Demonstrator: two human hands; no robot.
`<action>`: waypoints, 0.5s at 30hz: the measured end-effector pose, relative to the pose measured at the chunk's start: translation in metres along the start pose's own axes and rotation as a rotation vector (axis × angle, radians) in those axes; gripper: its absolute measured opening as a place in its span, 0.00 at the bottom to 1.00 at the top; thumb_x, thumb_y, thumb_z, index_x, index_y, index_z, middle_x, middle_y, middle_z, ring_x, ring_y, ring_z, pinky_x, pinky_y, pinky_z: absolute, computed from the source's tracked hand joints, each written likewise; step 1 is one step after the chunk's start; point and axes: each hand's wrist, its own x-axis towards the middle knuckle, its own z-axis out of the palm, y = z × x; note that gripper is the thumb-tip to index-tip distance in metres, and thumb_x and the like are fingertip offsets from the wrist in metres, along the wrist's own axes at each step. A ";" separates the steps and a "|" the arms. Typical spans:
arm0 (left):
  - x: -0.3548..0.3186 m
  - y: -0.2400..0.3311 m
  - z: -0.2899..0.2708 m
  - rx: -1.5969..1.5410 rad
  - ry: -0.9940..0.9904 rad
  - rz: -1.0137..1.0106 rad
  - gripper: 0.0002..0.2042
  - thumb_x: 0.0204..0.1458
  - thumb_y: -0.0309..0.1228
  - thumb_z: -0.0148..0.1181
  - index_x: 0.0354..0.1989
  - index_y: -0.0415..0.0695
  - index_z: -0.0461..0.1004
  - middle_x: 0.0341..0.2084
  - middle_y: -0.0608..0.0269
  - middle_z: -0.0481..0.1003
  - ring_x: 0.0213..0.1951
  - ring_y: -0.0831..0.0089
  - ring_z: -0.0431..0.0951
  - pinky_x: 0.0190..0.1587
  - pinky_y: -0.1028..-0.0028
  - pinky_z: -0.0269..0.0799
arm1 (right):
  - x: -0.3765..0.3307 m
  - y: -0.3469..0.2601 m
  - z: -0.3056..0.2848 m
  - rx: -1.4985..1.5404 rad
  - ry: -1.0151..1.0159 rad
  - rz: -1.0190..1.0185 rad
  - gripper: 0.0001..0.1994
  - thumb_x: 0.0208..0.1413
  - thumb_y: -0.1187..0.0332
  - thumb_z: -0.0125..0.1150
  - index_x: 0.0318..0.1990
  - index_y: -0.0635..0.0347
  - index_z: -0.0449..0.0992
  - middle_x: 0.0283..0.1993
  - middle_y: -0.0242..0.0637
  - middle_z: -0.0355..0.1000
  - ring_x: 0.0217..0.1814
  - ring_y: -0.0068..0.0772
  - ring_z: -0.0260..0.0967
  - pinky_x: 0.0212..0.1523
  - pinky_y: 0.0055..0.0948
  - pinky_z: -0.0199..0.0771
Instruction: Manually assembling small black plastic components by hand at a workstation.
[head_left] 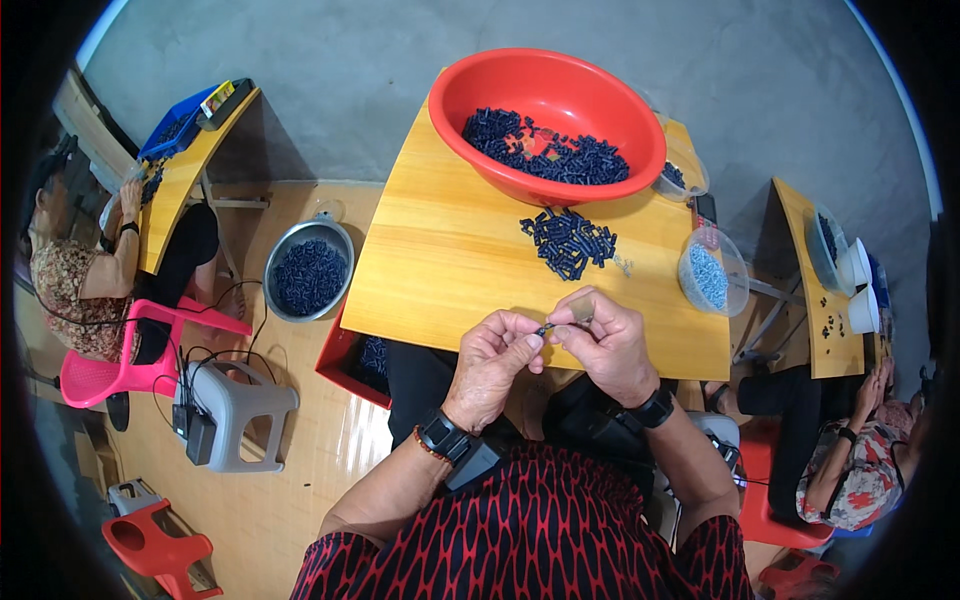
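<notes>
Over the near edge of the yellow table (430, 290), my two hands meet with fingers closed. My left hand (495, 365) pinches a small dark tube-like piece (543, 330) between thumb and fingertips. The fingertips of my right hand (608, 345) close at the other end of that piece; what exactly they grip is too small to make out. Beyond the hands lies a loose pile of short dark blue-black tubes (568, 243), with a few tiny pale bits (624, 266) beside it. Behind the pile stands a large red basin (600, 90), partly filled with similar tubes.
At the table's right is a clear tub of small light-blue parts (707, 278). A metal bowl of dark pieces (309, 280) sits to the left, near a red bin (350, 378) and a grey stool (235, 410). People work at tables on both sides.
</notes>
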 end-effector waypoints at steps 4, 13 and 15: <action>0.001 0.000 0.001 -0.014 0.006 -0.018 0.05 0.59 0.23 0.61 0.42 0.38 0.73 0.30 0.64 0.76 0.30 0.78 0.75 0.35 0.77 0.75 | 0.003 0.000 -0.003 -0.150 0.009 -0.149 0.06 0.54 0.85 0.62 0.37 0.66 0.76 0.38 0.35 0.75 0.39 0.22 0.73 0.39 0.22 0.74; -0.001 -0.001 -0.001 -0.028 0.003 -0.030 0.05 0.59 0.24 0.62 0.41 0.37 0.74 0.30 0.64 0.76 0.28 0.79 0.75 0.33 0.77 0.75 | 0.004 0.000 -0.002 -0.175 -0.007 -0.165 0.05 0.54 0.83 0.64 0.36 0.66 0.78 0.38 0.35 0.75 0.38 0.24 0.73 0.38 0.22 0.72; -0.001 0.000 0.001 -0.037 0.000 -0.030 0.05 0.59 0.24 0.62 0.41 0.37 0.74 0.31 0.63 0.77 0.29 0.79 0.75 0.33 0.77 0.75 | 0.003 0.002 -0.003 -0.171 -0.012 -0.160 0.05 0.54 0.83 0.64 0.36 0.66 0.78 0.37 0.35 0.75 0.38 0.24 0.73 0.38 0.22 0.72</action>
